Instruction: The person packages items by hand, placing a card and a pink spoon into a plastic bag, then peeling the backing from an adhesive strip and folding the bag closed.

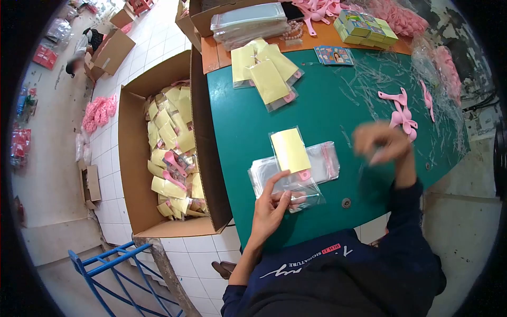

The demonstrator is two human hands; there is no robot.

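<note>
My left hand (273, 208) pinches the lower end of a clear plastic bag (311, 194) between thumb and fingers. Inside it are a yellow card (291, 151) and a pink spoon, of which only the handle end (304, 175) shows. Under this packet lies a stack of flat clear bags (261, 176). My right hand (382, 143) is raised over the green table, right of the stack, smeared by motion; I cannot make out whether it holds anything. Nearest to it are several loose pink spoons (404, 121).
A large cardboard box (158, 230) of filled packets (171, 124) stands left of the green table (232, 137). More filled packets (269, 81) lie at the back, near small printed cards (334, 55), stacked yellow-green boxes (364, 29) and plastic strips (364, 79). A blue metal frame (119, 267) stands lower left.
</note>
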